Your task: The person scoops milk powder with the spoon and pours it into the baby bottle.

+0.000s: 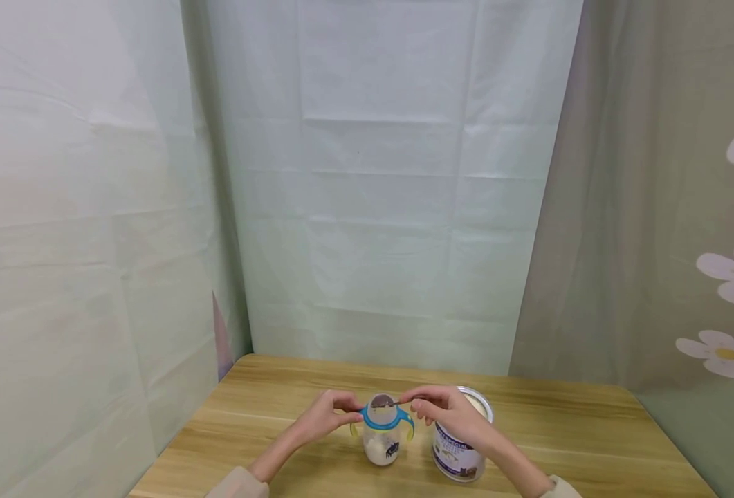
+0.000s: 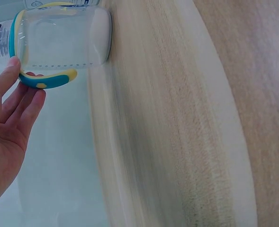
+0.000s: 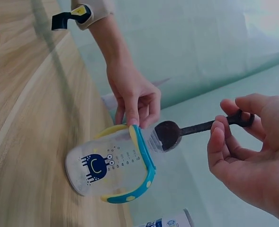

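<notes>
The clear bottle (image 1: pixel 382 446) stands at the lower middle of the head view, likely light, stiff and slippery-sided, best held by its handles (image 3: pixel 130 196). The left hand (image 1: pixel 329 415) pinches its blue collar (image 3: pixel 144 150) beside one handle; the right hand (image 1: pixel 450 413) grips a dark scoop (image 3: pixel 196 128) at its mouth. Further right, a can (image 1: pixel 459 456) stands on the surface (image 1: pixel 578 429).

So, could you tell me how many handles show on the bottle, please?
2, both on the bottle: one handle by the left hand, the other handle on the side toward the tin.
</notes>
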`<state>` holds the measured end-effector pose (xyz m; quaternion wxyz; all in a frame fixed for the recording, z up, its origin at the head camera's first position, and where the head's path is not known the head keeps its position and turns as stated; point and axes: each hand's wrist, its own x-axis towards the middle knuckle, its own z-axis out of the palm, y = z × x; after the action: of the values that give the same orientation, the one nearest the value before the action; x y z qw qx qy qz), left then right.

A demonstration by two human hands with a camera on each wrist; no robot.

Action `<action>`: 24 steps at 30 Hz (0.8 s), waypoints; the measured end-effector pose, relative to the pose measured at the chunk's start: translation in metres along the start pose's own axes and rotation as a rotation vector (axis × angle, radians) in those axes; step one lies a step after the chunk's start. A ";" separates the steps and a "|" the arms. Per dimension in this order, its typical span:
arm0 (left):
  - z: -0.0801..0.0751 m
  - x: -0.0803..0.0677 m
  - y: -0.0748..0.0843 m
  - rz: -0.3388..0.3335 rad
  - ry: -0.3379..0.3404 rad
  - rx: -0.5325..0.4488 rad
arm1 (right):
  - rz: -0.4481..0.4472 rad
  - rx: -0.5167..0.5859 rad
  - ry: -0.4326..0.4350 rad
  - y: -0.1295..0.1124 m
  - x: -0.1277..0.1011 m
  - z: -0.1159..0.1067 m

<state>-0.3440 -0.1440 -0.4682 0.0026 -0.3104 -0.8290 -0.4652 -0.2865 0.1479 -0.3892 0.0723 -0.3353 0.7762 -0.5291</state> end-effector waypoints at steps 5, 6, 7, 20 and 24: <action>0.000 0.000 0.001 -0.001 -0.005 0.007 | 0.018 0.020 0.043 0.003 -0.001 -0.003; 0.000 0.000 0.001 -0.002 -0.006 0.011 | 0.017 0.036 0.050 0.003 -0.001 -0.003; -0.001 0.000 0.001 -0.004 -0.008 0.015 | 0.015 0.049 0.057 0.003 -0.001 -0.004; 0.000 -0.001 0.001 -0.004 -0.004 0.011 | 0.107 0.212 0.296 0.010 -0.001 -0.008; 0.001 -0.001 0.002 -0.008 0.006 0.036 | 0.133 0.275 0.349 0.013 -0.001 -0.010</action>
<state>-0.3423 -0.1429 -0.4676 0.0088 -0.3057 -0.8385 -0.4509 -0.2961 0.1592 -0.3961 0.0167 -0.1738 0.7180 -0.6738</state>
